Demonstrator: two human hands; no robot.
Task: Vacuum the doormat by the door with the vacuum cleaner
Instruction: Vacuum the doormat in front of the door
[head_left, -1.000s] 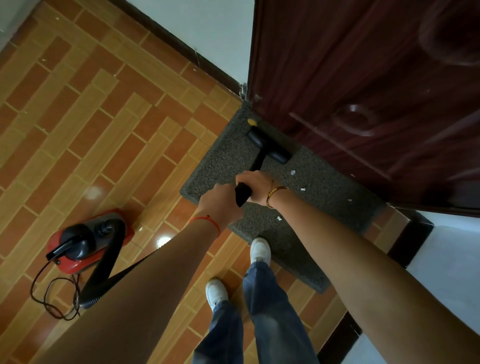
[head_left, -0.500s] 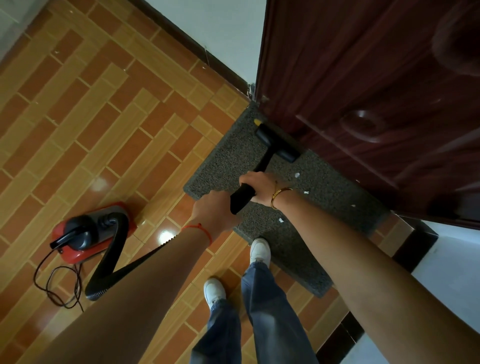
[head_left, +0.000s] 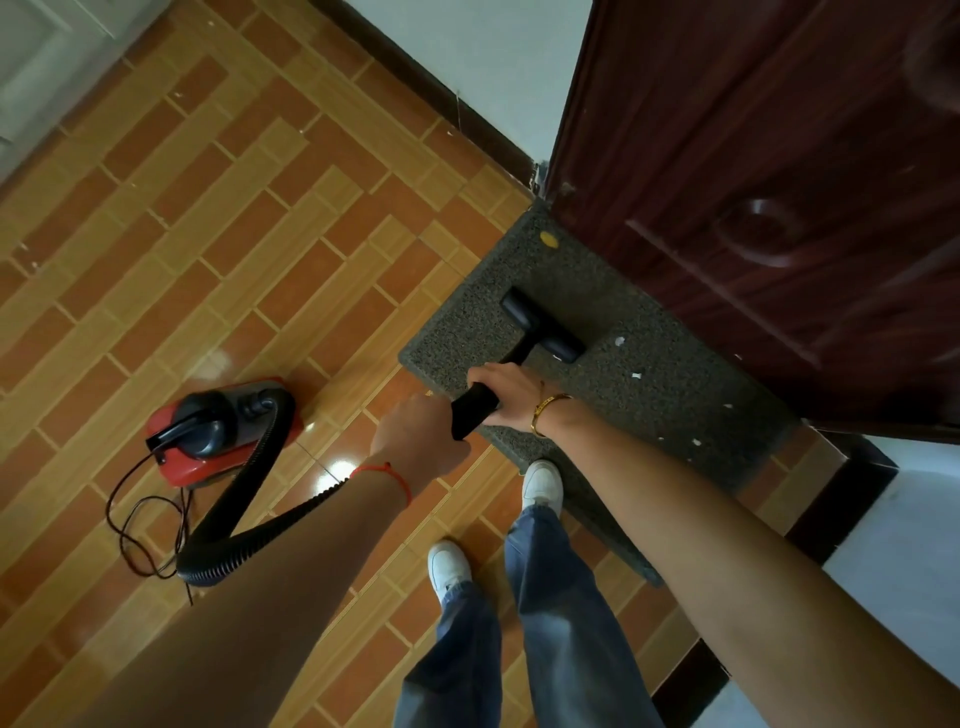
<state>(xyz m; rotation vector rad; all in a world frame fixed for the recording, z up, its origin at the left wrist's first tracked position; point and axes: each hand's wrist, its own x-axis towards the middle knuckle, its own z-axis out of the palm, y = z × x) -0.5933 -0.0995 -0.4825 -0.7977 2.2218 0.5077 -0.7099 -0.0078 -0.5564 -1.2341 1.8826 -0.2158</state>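
Both hands — left hand (head_left: 421, 436), right hand (head_left: 511, 395) — fingers gripping wand (head_left: 475, 408), nozzle (head_left: 543, 332) on doormat (head_left: 649, 405).

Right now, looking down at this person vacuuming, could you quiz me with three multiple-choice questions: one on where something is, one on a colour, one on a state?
1. Where does the black floor nozzle rest?
A. on the grey doormat
B. on the tiled floor
C. against the white wall

2. What colour is the canister vacuum cleaner?
A. blue
B. red and black
C. yellow

3. What are the two hands doing?
A. both hang idle
B. only one holds the tube
C. left hand and right hand both grip the black wand

Answers:
1 A, the nozzle sits on the mat near the door.
2 B, red body with black top.
3 C, fingers wrap the wand.
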